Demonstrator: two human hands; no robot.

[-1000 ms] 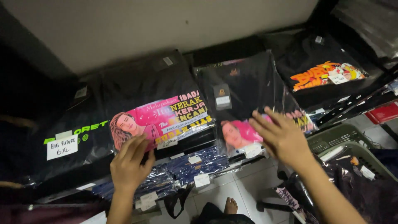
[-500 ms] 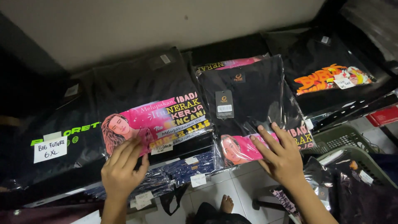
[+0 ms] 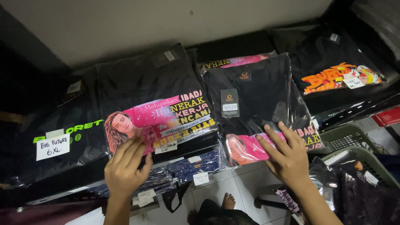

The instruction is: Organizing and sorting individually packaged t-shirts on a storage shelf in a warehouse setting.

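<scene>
Two open hands lie flat on bagged black T-shirts stacked along a shelf [image 3: 62, 189]. The left hand [image 3: 125, 168] presses the pink-printed shirt [image 3: 160, 118] – steadying its stack. The right hand [image 3: 287, 156] flattens the neighbouring tagged shirt [image 3: 254, 100], gripping nothing.

Plain off-white wall [image 3: 166, 25] across top, evenly lit, darker toward left corner. Dark shelf edge [image 3: 62, 183] runs along left, deep shadow above it. Pale square-tiled floor [image 3: 241, 183] below, grey grout lines visible. Green plastic slatted basket [image 3: 354, 143] at lower right, second similar basket just beside it. Red flat box [image 3: 387, 116] at right edge, near baskets. Dim overall light, glare patches on clear plastic wrap around shelf.
</scene>
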